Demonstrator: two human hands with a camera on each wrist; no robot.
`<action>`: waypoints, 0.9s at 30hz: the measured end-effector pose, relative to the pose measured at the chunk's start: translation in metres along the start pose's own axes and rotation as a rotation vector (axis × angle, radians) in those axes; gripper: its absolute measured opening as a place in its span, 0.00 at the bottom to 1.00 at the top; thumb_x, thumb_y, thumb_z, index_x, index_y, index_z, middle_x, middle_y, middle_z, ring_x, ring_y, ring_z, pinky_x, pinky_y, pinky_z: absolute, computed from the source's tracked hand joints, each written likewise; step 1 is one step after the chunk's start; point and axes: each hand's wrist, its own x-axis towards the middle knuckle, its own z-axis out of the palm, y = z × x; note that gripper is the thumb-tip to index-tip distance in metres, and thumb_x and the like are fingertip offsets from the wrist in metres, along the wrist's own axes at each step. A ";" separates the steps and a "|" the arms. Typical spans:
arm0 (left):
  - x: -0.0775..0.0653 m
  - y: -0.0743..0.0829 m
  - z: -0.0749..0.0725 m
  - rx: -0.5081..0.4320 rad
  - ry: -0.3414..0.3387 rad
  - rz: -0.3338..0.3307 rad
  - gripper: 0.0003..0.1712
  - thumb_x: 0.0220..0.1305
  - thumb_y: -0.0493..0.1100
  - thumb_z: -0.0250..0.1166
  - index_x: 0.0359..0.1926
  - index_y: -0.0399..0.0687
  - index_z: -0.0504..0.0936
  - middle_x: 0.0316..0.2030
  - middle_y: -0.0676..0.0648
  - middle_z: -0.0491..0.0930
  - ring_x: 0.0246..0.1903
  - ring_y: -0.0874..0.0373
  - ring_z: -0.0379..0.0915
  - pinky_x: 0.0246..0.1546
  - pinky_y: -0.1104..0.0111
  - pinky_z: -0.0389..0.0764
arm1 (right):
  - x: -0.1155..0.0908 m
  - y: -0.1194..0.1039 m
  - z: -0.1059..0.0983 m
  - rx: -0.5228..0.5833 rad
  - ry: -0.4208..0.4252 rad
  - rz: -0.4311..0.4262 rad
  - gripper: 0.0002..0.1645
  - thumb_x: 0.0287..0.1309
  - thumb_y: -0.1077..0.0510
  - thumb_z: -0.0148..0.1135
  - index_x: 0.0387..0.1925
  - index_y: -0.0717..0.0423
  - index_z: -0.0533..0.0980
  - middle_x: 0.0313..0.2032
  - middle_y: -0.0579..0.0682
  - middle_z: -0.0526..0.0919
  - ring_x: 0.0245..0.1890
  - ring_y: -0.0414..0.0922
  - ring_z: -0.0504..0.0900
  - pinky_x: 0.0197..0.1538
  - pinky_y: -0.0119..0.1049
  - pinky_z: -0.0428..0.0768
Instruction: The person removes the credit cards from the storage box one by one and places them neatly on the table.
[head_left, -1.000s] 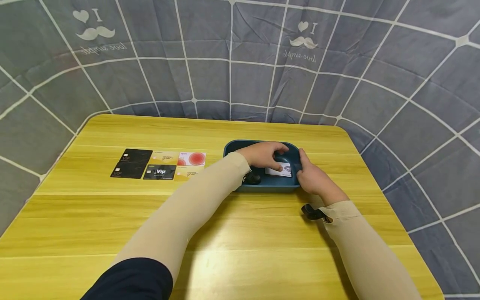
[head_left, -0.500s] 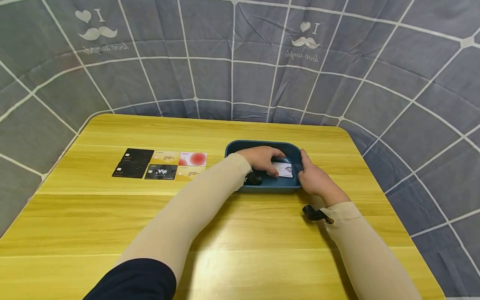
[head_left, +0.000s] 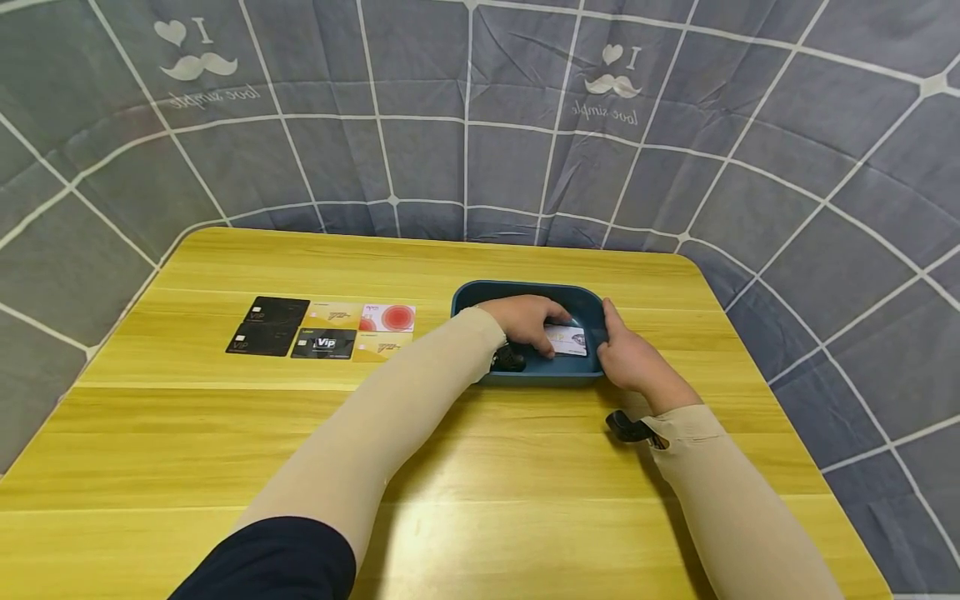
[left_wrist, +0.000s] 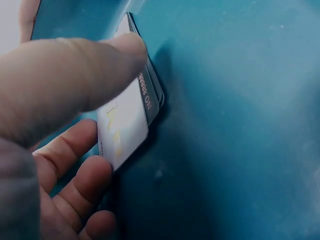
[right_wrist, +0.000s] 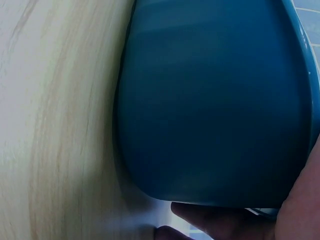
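A dark blue rectangular bin (head_left: 540, 379) stands on the table, with a small stack of cards (head_left: 570, 341) inside. Reaching into it, my left hand (head_left: 525, 320) pinches the cards by their left part. In the left wrist view the thumb lies over a white card (left_wrist: 122, 120) with gold lettering, and a dark numbered card shows beneath it; fingers sit at the far edge. My right hand (head_left: 633, 360) grips the bin's right end at the rim. The right wrist view shows mostly the bin's outer wall (right_wrist: 210, 100), with fingers at its end.
Left of the bin several cards lie in two rows: black VIP cards (head_left: 268, 325), a grey Vip card (head_left: 324, 343), yellow cards (head_left: 333, 315) and a red-and-white card (head_left: 387, 317). A grey checked cloth (head_left: 420, 158) hangs behind the wooden table (head_left: 480, 517).
The left thumb has come down and back slightly to the left at the card stack, uncovering more of the white card. The right hand stays at the bin's end.
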 end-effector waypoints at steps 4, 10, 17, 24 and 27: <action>0.000 0.000 0.000 0.029 0.004 0.001 0.42 0.65 0.48 0.76 0.77 0.52 0.70 0.74 0.49 0.72 0.69 0.55 0.70 0.73 0.62 0.70 | 0.000 0.000 0.000 0.003 -0.001 0.000 0.45 0.79 0.59 0.35 0.84 0.57 0.25 0.79 0.73 0.54 0.76 0.68 0.64 0.76 0.63 0.65; -0.001 0.000 -0.001 0.070 0.012 -0.010 0.43 0.63 0.47 0.77 0.76 0.51 0.72 0.72 0.47 0.73 0.66 0.55 0.72 0.71 0.62 0.72 | 0.000 -0.001 -0.001 -0.001 0.002 0.001 0.45 0.78 0.58 0.35 0.84 0.57 0.25 0.78 0.74 0.56 0.75 0.69 0.66 0.75 0.64 0.66; -0.001 0.001 -0.002 0.106 -0.009 -0.044 0.45 0.62 0.49 0.78 0.78 0.54 0.70 0.73 0.46 0.69 0.61 0.55 0.72 0.69 0.62 0.73 | 0.000 -0.001 -0.002 0.000 -0.001 0.005 0.45 0.78 0.58 0.34 0.84 0.57 0.25 0.78 0.73 0.55 0.75 0.68 0.66 0.74 0.63 0.66; -0.002 0.001 -0.002 0.137 -0.025 -0.023 0.41 0.63 0.46 0.75 0.76 0.52 0.73 0.71 0.44 0.70 0.58 0.53 0.71 0.65 0.63 0.75 | 0.000 0.000 -0.002 0.001 -0.003 0.005 0.45 0.78 0.58 0.35 0.84 0.57 0.25 0.79 0.73 0.55 0.76 0.68 0.65 0.75 0.63 0.65; -0.002 0.001 -0.003 0.148 -0.025 -0.021 0.39 0.64 0.45 0.73 0.75 0.52 0.74 0.70 0.45 0.71 0.58 0.53 0.71 0.65 0.63 0.74 | 0.000 0.000 -0.003 0.007 -0.003 0.010 0.45 0.78 0.58 0.35 0.84 0.56 0.25 0.80 0.72 0.53 0.76 0.68 0.64 0.75 0.63 0.65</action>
